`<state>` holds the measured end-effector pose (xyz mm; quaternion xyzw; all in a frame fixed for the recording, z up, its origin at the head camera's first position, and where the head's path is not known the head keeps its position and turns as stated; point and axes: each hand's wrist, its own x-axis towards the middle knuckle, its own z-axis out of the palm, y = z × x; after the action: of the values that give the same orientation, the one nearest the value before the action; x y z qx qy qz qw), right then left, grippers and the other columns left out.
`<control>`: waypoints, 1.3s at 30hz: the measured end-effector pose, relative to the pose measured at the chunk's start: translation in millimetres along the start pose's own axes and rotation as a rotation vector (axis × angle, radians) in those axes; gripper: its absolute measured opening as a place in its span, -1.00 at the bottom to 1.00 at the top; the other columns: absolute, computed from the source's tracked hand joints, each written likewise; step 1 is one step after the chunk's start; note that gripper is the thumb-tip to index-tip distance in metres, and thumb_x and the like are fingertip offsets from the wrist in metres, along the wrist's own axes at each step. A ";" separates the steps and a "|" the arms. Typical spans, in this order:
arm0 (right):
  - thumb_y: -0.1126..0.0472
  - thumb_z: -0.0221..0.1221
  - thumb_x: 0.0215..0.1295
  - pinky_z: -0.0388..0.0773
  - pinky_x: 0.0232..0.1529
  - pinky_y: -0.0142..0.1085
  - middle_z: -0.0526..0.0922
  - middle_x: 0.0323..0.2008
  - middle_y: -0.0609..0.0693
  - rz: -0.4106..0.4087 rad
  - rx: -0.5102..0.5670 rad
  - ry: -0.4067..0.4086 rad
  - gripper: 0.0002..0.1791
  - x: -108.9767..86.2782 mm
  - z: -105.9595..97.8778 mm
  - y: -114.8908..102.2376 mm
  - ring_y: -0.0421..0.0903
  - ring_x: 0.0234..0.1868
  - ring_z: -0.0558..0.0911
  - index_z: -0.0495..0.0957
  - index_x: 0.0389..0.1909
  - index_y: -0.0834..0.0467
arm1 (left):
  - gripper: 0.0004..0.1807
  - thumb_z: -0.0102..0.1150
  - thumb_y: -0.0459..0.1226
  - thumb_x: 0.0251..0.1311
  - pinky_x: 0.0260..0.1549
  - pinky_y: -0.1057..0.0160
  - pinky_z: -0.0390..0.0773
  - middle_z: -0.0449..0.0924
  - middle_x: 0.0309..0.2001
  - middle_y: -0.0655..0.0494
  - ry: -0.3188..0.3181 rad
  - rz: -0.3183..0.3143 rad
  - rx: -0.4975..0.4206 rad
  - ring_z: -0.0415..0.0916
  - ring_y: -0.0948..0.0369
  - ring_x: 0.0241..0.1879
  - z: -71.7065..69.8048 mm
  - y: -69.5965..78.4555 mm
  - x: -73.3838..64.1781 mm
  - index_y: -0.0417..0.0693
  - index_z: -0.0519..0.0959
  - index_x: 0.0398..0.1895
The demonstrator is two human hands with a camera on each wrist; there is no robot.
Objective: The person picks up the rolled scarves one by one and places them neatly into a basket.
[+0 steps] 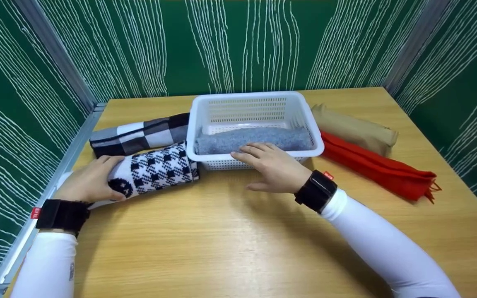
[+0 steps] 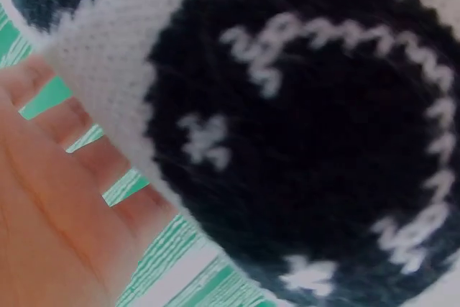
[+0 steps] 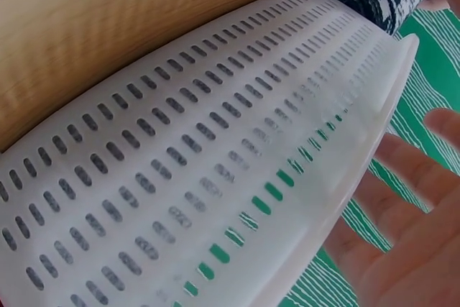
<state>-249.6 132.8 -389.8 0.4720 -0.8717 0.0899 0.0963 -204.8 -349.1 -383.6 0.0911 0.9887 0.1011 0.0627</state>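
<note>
My left hand [image 1: 91, 180] grips the left end of a rolled black-and-white patterned knit scarf [image 1: 162, 169], its thumb along the near side. The left wrist view shows the roll's round dark end [image 2: 323, 134] close up, with the fingers [image 2: 108, 159] passing behind it. The scarf's other end reaches the left side of a white plastic basket [image 1: 255, 95]. Inside the basket, along its front wall, lies a rolled grey cloth [image 1: 259, 138]. With fingers extended, my right hand [image 1: 278, 167] is at the basket's front rim, holding nothing.
Behind the patterned scarf lies a rolled black, grey and white checked cloth [image 1: 147, 134]. To the basket's right are a tan roll [image 1: 354, 128] and a red fringed scarf [image 1: 379, 167]. Green, white-streaked walls [image 1: 255, 45] surround the wooden table [image 1: 222, 240] at the back and sides.
</note>
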 end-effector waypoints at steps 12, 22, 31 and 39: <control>-0.14 0.54 0.26 0.43 0.54 0.25 0.53 0.51 0.24 -0.037 0.000 0.026 -0.01 3.1 6.8 -3.5 0.28 0.53 0.50 0.36 0.63 0.08 | 0.33 0.74 0.00 -0.14 0.43 -0.63 0.18 0.24 0.57 -0.49 -0.028 -0.055 -0.035 0.20 -0.52 0.50 3.2 -14.7 -3.1 -0.13 0.17 0.70; -0.14 0.55 0.25 0.39 0.57 0.24 0.50 0.53 0.25 -0.046 -0.003 0.020 0.01 4.2 10.8 -4.1 0.27 0.55 0.47 0.35 0.64 0.09 | 0.50 0.80 -0.01 -0.24 0.43 -0.67 0.11 0.11 0.61 -0.54 -0.073 -0.109 -0.046 0.06 -0.58 0.53 7.5 -23.4 -2.9 -0.10 0.02 0.76; -0.17 0.52 0.28 0.36 0.60 0.22 0.49 0.54 0.23 -0.046 -0.003 -0.009 0.01 10.2 9.5 -9.4 0.26 0.56 0.46 0.33 0.65 0.09 | 0.33 0.80 -0.20 -0.30 0.49 -0.61 0.06 0.36 0.50 -0.49 -0.041 -0.076 -0.021 0.20 -0.54 0.48 11.2 -25.6 1.9 -0.09 0.23 0.66; -0.18 0.52 0.28 0.36 0.60 0.21 0.48 0.55 0.23 -0.051 0.005 -0.017 0.01 14.8 9.5 -13.8 0.25 0.57 0.45 0.33 0.65 0.08 | 0.17 0.78 -0.13 -0.23 0.46 -0.56 0.20 0.54 0.42 -0.35 0.011 -0.002 0.011 0.37 -0.44 0.44 13.7 -25.5 2.4 0.03 0.39 0.59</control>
<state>-246.7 111.1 -394.3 0.4952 -0.8599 0.0856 0.0900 -209.5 -370.6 -402.5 0.0899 0.9897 0.0960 0.0571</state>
